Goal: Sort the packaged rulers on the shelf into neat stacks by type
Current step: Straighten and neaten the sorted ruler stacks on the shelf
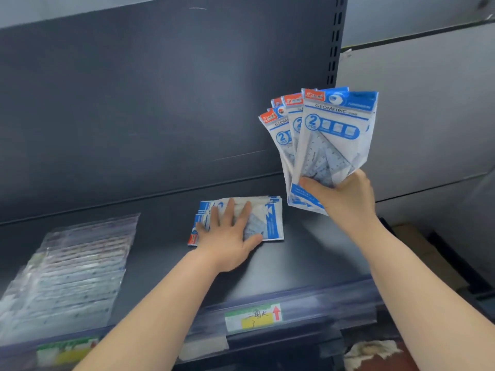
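Nearest: shelf front edge (308, 295) w/ price label (253, 317) on its clear strip. Left hand (227, 236) lies flat, fingers spread, pressing a stack of blue-white ruler packs (267, 218) mid-shelf, near the back panel. Right hand (345, 199) is raised above the shelf's right end, gripping a fan of same-type packs (329, 140) by their bottom edges. Clear-sleeve ruler packs (72, 274) overlap in a row at left, reaching the front edge. Bare shelf between the groups & right of the stack.
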